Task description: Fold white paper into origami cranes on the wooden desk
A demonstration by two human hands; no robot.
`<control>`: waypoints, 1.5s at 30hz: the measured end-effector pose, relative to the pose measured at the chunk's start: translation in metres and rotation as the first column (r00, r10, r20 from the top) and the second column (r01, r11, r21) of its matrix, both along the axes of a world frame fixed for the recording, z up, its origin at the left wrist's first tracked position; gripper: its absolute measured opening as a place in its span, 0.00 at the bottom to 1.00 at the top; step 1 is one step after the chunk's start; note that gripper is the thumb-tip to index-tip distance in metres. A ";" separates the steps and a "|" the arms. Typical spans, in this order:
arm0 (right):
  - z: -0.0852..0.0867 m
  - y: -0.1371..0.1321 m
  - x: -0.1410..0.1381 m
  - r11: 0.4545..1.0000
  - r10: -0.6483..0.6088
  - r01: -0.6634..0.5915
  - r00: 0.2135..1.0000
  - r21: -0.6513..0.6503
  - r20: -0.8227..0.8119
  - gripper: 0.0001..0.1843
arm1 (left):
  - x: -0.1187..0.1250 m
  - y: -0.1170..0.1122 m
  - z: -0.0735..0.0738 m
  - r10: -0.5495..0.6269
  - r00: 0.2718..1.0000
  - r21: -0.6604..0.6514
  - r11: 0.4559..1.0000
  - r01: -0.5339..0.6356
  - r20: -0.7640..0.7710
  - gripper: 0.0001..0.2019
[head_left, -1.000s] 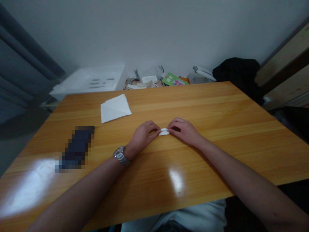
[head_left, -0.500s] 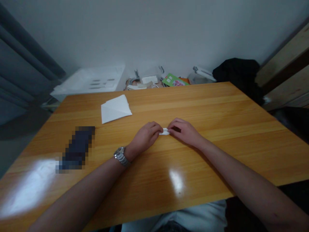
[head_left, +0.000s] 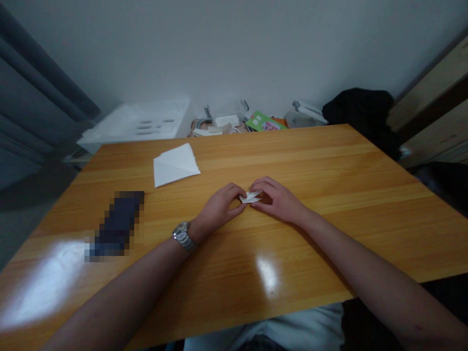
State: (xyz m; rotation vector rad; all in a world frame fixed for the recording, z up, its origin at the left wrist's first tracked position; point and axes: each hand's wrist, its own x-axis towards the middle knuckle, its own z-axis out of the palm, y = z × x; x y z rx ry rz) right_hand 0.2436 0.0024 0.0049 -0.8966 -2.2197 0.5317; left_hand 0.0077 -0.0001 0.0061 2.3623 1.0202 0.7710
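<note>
A small folded piece of white paper [head_left: 250, 197] is between my two hands, just over the middle of the wooden table [head_left: 314, 253]. My left hand [head_left: 224, 202], with a metal watch [head_left: 183, 236] on its wrist, has its thumb and fingers around the paper's left end. From the other side, my right hand [head_left: 276, 199] grips the right end, thumb below and fingers above. Two pointed flaps spread apart toward the right hand. The fingertips partly cover the paper's ends.
Creased white sheets [head_left: 176, 165] lie at the table's back left. A blurred-out dark flat object [head_left: 119, 224] rests near the left edge. Behind the table stand a white foam box [head_left: 146, 119], a green booklet [head_left: 265, 122] and a black cloth-like heap [head_left: 358, 109].
The folded paper has gone from a flat narrow strip to a shape with spread flaps. My right fingers and thumb have parted wider around it and shifted slightly left.
</note>
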 end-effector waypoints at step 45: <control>-0.003 0.001 -0.001 0.999 0.054 -0.053 0.995 -0.013 0.089 0.04 | -0.001 0.003 -0.004 -0.041 0.997 0.039 0.998 0.044 -0.067 0.05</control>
